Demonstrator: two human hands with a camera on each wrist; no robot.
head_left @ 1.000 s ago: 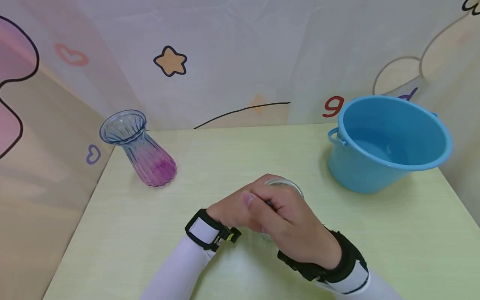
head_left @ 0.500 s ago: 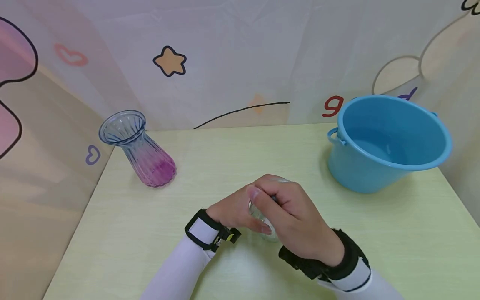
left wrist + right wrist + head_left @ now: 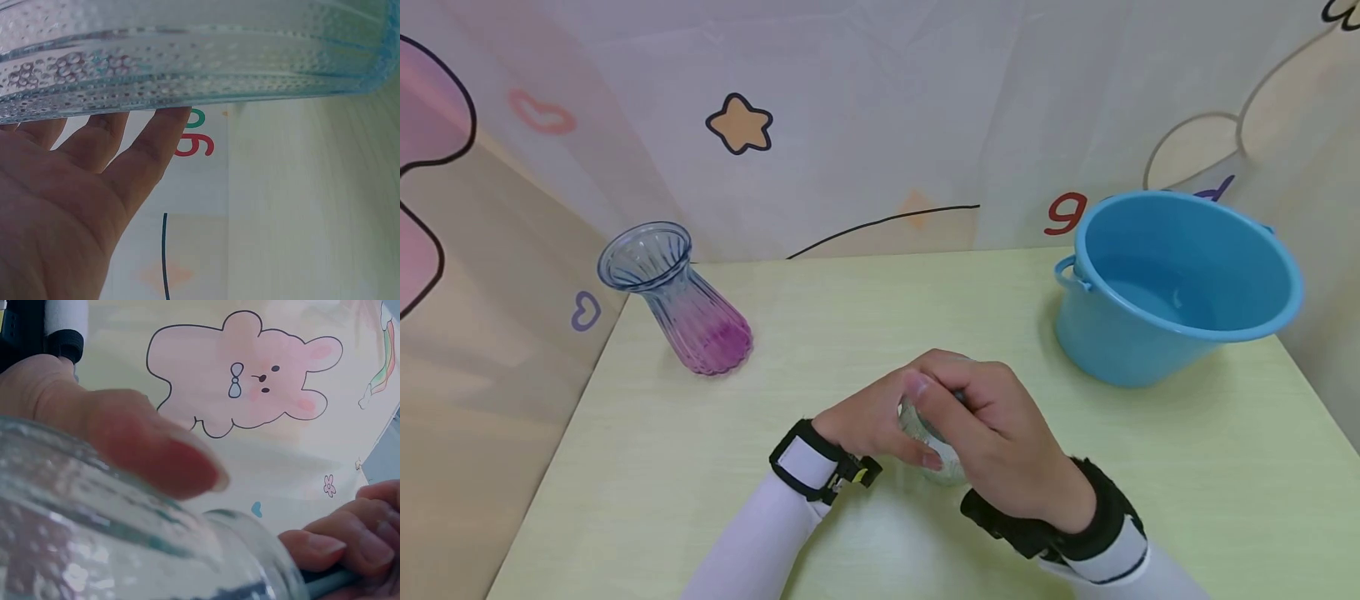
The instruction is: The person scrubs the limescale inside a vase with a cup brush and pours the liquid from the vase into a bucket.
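A clear glass vessel with a dimpled wall (image 3: 949, 469), perhaps a jar or vase, sits between the two hands at the table's middle. My left hand (image 3: 872, 412) holds it from the left, its thumb (image 3: 169, 456) along the near side. Several left fingers (image 3: 150, 150) reach behind the glass in the left wrist view. With curled fingers, my right hand (image 3: 1011, 442) grips a slim grey-blue rod (image 3: 331, 581) at the vessel's mouth. Whatever the rod ends in is hidden. In the head view the right hand covers most of the vessel's mouth.
A ribbed glass vase (image 3: 700, 321), blue fading to pink, stands at the back left. At the back right is a blue bucket (image 3: 1127, 342) with a side handle. A printed cloth (image 3: 865, 125) hangs behind the pale table (image 3: 625, 508).
My right hand has shifted slightly right and toward the near side. More of the vessel's lower wall and the left thumb show, while its rim is now mostly covered. Vase and bucket stay put.
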